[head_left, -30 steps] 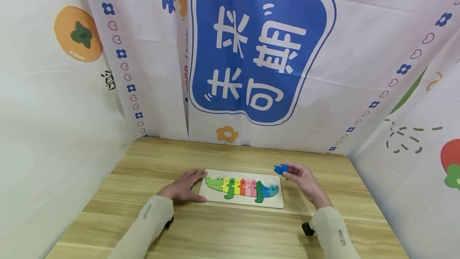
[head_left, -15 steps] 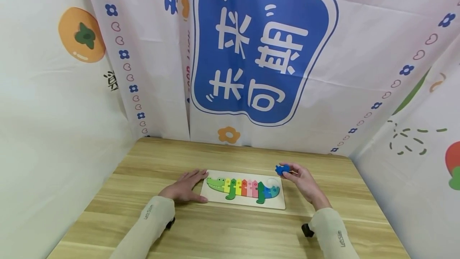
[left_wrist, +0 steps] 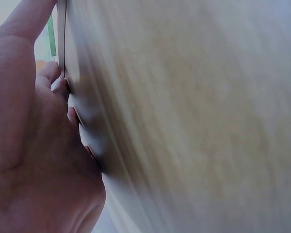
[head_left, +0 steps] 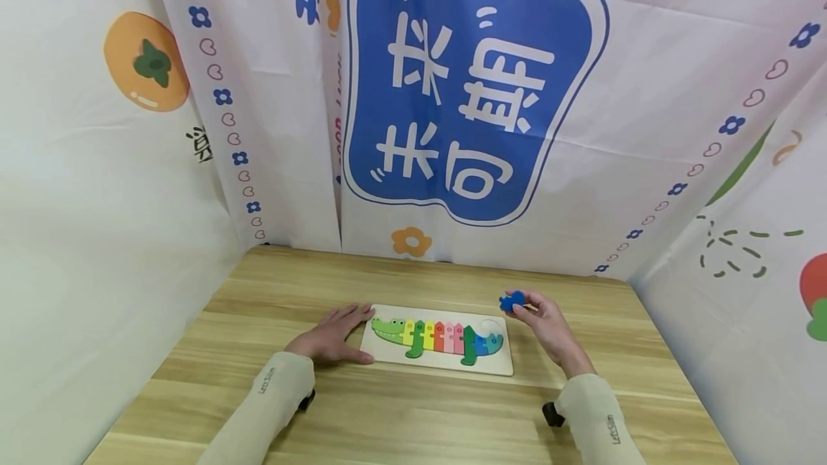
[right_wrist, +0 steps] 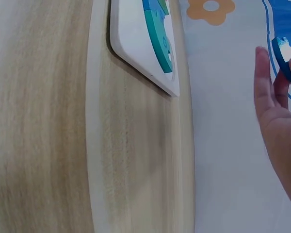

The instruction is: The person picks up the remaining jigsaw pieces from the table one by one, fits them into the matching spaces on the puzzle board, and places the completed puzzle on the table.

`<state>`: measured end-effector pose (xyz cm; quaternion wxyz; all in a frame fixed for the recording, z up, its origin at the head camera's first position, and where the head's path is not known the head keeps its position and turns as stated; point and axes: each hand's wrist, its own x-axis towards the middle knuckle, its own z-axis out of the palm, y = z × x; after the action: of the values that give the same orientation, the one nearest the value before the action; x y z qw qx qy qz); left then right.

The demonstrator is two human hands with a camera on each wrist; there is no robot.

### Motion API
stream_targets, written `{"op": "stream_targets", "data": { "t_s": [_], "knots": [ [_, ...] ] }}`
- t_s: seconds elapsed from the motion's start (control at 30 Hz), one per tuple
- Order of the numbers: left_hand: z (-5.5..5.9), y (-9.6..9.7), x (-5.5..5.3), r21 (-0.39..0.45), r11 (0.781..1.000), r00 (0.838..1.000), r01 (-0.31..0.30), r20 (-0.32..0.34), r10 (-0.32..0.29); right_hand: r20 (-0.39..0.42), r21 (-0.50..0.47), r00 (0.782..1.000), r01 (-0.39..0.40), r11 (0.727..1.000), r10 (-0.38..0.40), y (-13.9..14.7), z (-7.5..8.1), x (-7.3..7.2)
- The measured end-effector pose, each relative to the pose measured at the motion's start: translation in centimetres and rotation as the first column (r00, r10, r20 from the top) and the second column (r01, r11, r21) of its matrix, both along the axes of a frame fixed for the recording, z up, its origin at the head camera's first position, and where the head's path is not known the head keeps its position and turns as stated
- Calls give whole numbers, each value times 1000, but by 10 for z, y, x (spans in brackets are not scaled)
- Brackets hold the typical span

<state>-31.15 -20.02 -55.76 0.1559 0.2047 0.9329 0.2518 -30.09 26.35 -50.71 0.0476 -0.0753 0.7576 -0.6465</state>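
A pale puzzle board [head_left: 494, 366] lies on the table, its coloured pieces forming a crocodile [head_left: 439, 337]. At the right end, beside the teal tail pieces [right_wrist: 160, 41], a curled tail-tip outline [head_left: 488, 326] shows bare. My left hand [head_left: 331, 336] rests at the board's left end, fingers spread and fairly straight, thumb along the near corner. My right hand [head_left: 545, 320] pinches a small blue puzzle piece [head_left: 512, 301] between thumb and fingers, held above the table just past the board's far right corner. In the right wrist view, part of this blue piece is cut off by the frame.
The wood-grain table [head_left: 413, 415] extends around the board on every side. Behind it hangs a printed white cloth [head_left: 568, 235], with further cloth walls to left and right. A black wrist strap part [head_left: 553, 412] shows under the right sleeve.
The blue piece has turned in my right fingers and shifted slightly to the right. My left hand keeps its place on the board. Early on, the head view shifted a little.
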Motion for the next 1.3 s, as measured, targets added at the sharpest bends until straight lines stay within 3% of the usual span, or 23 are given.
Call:
{"op": "stream_targets", "data": {
  "t_s": [0.7,1.1,1.3],
  "knots": [
    [2,0,1,-8,1000,1000,-20,17,20,-63,103,998,13,995,-7,-4,0,1],
    [3,0,2,-6,1000,1000,-13,15,13,-39,138,999,19,990,-14,-6,-1,0],
    [3,0,2,-10,1000,1000,-15,14,15,-39,214,999,14,977,-5,-6,-2,-1]
  ]
}}
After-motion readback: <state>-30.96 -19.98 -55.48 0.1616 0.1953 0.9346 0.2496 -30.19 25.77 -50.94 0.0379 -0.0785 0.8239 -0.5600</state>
